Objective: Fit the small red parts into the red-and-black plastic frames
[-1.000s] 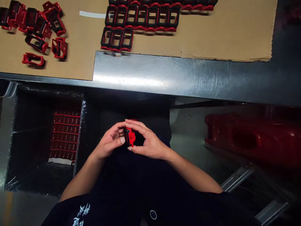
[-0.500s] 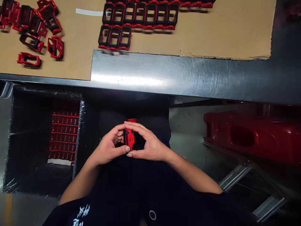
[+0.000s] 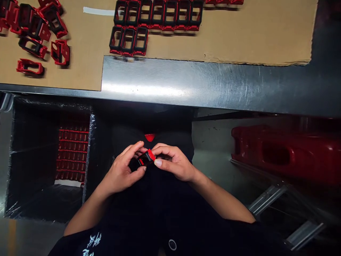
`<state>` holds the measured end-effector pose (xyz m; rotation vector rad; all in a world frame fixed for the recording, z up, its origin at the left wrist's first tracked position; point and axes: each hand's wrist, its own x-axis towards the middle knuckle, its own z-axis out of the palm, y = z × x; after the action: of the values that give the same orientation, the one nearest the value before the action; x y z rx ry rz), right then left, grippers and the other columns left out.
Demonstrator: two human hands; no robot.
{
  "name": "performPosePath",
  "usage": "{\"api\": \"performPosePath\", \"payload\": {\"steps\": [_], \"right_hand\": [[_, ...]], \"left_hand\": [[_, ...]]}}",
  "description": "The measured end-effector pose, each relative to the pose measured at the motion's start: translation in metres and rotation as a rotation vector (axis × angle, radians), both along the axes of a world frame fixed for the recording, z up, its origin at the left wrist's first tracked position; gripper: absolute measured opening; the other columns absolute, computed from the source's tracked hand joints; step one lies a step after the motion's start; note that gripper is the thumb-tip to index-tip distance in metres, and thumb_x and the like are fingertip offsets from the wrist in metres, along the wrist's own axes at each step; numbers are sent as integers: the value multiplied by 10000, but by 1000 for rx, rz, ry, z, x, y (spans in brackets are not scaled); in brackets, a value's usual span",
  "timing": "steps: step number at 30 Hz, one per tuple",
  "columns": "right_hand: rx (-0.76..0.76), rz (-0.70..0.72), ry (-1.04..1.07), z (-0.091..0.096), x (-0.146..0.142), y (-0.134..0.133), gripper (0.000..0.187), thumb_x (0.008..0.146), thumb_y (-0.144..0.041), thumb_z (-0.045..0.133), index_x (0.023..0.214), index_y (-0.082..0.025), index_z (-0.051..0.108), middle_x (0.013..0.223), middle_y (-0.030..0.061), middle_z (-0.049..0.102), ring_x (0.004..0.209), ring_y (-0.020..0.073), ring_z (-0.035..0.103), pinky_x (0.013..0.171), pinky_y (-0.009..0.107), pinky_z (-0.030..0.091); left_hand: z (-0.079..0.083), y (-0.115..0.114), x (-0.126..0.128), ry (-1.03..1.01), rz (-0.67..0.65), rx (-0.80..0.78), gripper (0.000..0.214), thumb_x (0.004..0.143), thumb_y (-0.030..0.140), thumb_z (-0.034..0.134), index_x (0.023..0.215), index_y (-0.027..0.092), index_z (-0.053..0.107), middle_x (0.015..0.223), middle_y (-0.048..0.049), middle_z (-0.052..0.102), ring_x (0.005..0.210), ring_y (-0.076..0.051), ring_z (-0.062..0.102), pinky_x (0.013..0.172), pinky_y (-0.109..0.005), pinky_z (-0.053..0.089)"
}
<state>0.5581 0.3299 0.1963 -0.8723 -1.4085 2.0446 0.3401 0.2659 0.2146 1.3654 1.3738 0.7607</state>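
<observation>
A small red-and-black plastic frame (image 3: 146, 158) is held in front of my body, tilted, with its rectangular opening facing up. My right hand (image 3: 176, 163) pinches its red end between thumb and fingers. Around the black end curls my left hand (image 3: 125, 169), its thumb at the lower corner and some fingertips hidden behind the frame. On the cardboard over the table, similar frames stand in neat rows (image 3: 158, 15), with a shorter row (image 3: 128, 41) of three nearest me. More of them lie in a loose pile (image 3: 34, 26) at the upper left.
The metal table edge (image 3: 170, 83) runs between me and the cardboard (image 3: 239, 42). At my left stands a plastic-lined box (image 3: 32, 153) with rows of red parts (image 3: 71, 153) inside. To the right are a red plastic stool (image 3: 306, 153) and metal bars (image 3: 269, 199).
The frame has been turned from edge-on to tilted, its opening now showing. My right hand has shifted right, from arching over the frame to pinching its red end.
</observation>
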Motion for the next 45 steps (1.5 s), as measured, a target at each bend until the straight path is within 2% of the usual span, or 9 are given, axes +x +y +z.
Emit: {"api": "performPosePath", "payload": {"steps": [3, 7, 12, 16, 21, 27, 33, 38, 45], "right_hand": [[-17, 2, 35, 1, -3, -1, 295, 894, -487, 708, 970, -204, 742, 945, 43, 661, 740, 145, 605, 669, 286, 521], [58, -2, 29, -1, -5, -1, 276, 882, -482, 729, 914, -209, 737, 906, 37, 683, 794, 162, 647, 734, 306, 548], [225, -36, 1, -3, -6, -4, 177, 877, -388, 764, 931, -220, 764, 967, 63, 734, 915, 204, 702, 860, 376, 575], [432, -83, -48, -5, -7, -6, 85, 871, -312, 773, 925, -247, 781, 1006, 77, 744, 966, 234, 698, 850, 412, 588], [616, -128, -58, -9, -10, -7, 37, 868, -258, 774, 905, -253, 777, 1026, 80, 742, 980, 249, 696, 853, 444, 590], [730, -165, -89, -16, -11, -9, 73, 841, -215, 783, 903, -251, 769, 1118, 95, 733, 1070, 274, 689, 917, 467, 577], [739, -183, -116, -15, -12, -8, 88, 820, -185, 770, 870, -238, 720, 1142, 94, 734, 1085, 275, 692, 928, 469, 571], [715, -149, -111, -12, -9, -6, 130, 798, -135, 759, 883, -212, 697, 1167, 112, 724, 1115, 275, 678, 958, 475, 554], [417, -154, -123, -4, 0, -1, 164, 812, -77, 675, 910, -204, 706, 1139, 103, 731, 1088, 236, 693, 980, 433, 550]], "left_hand": [[-1, 0, 0, 44, -56, 59, 755, 841, 130, 705, 1514, 345, 439, 1303, -66, 668, 1163, -232, 642, 1037, -404, 528], [-4, 0, -2, 47, -57, 84, 706, 845, 119, 688, 1486, 333, 482, 1298, -70, 679, 1209, -251, 617, 1087, -456, 489], [-5, 0, -2, -6, 49, -3, 704, 827, 160, 700, 1482, 300, 486, 1488, -99, 528, 1366, -301, 515, 1119, -463, 475], [-1, -1, 3, -114, 150, -53, 727, 777, 237, 773, 1455, 270, 515, 1420, -117, 533, 1305, -315, 563, 1049, -434, 533], [0, -4, 8, -2, 125, -41, 851, 709, 291, 861, 1470, 279, 482, 1417, -116, 530, 1309, -325, 551, 1118, -459, 465], [-2, -3, 15, 125, 92, 102, 861, 728, 288, 849, 1481, 285, 431, 1407, -131, 526, 1287, -315, 544, 1102, -474, 460], [-6, -2, 17, 195, 84, 229, 832, 742, 282, 823, 1470, 278, 421, 1346, -124, 559, 1260, -306, 548, 1067, -467, 489], [-8, -1, 17, 268, 49, 341, 791, 771, 253, 767, 1474, 229, 405, 1313, -140, 561, 1228, -286, 563, 1019, -482, 539], [-10, -2, 17, 296, 21, 378, 796, 773, 234, 748, 1485, 187, 396, 1307, -164, 551, 1201, -281, 584, 1000, -475, 562]]}}
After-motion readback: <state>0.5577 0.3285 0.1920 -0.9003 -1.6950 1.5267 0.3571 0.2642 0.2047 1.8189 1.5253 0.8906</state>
